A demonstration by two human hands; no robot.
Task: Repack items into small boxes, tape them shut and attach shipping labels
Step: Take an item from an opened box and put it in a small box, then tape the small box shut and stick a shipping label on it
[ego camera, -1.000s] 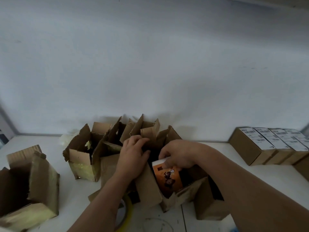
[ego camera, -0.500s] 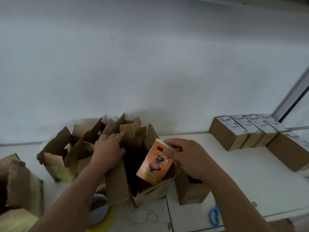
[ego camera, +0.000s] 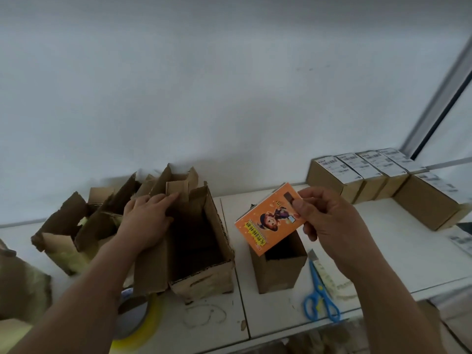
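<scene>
Hovering above the small open box near the counter's front edge, the right hand pinches the orange item. Left hand, fingers straight, rests on the big torn carton. Blue scissors lie just beside; tape roll front-left; labelled boxes back-right.

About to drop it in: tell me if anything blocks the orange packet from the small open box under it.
Nothing visible does. The right hand holds the orange cartoon-printed packet just above the small open cardboard box, whose mouth looks unobstructed.
</scene>
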